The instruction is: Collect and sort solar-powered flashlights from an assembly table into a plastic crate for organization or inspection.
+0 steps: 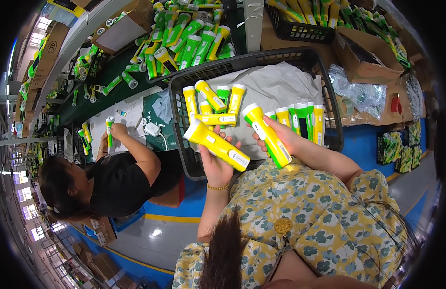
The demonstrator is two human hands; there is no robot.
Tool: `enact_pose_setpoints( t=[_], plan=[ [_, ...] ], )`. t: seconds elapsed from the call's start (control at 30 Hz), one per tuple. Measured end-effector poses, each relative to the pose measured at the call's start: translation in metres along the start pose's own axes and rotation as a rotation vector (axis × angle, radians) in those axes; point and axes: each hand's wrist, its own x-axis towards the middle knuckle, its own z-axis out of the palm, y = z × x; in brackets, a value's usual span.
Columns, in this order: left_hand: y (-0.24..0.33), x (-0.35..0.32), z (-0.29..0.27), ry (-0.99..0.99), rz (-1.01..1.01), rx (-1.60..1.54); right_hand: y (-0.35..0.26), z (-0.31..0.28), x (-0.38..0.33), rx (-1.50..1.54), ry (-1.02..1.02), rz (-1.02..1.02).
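While the left hand (pixel 218 166), about half open, cradles a yellow torch (pixel 217 144) over the near left corner of the crate (pixel 332 106), the right hand (pixel 286 137) curls closely round a yellow-green torch (pixel 268 137) at the near edge. How firmly the left fingers grip is hard to judge, since the torch partly hides them. The step in hand looks like checking or comparing the pair; setting either down would call for room on the paper (pixel 281 83), between the left cluster (pixel 236 98) and the right-edge row (pixel 318 124).
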Motion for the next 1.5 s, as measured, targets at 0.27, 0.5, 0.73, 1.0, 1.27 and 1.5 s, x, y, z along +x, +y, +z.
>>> enact_pose_setpoints(
  t=[0.27, 0.5, 0.73, 1.0, 1.27, 1.5],
  plan=[
    [0.002, 0.006, 0.020, 0.214, -0.050, 0.135, -0.001, 0.012, -0.001, -0.131, 0.179, -0.081],
    [0.010, 0.003, 0.014, 0.239, -0.114, 0.337, 0.000, 0.008, 0.002, -0.093, 0.088, -0.046],
    [0.010, 0.006, 0.014, 0.246, -0.147, 0.252, 0.000, 0.014, 0.003, -0.020, 0.097, -0.021],
    [0.008, 0.011, 0.010, 0.321, -0.219, 0.045, 0.001, 0.024, 0.007, -0.167, 0.116, -0.092],
    [0.004, 0.011, 0.012, 0.394, -0.228, 0.148, 0.002, 0.032, 0.009, -0.209, 0.200, -0.180],
    [0.003, 0.012, 0.009, 0.391, -0.228, 0.154, 0.001, 0.034, 0.009, -0.187, 0.206, -0.173]
  ],
)
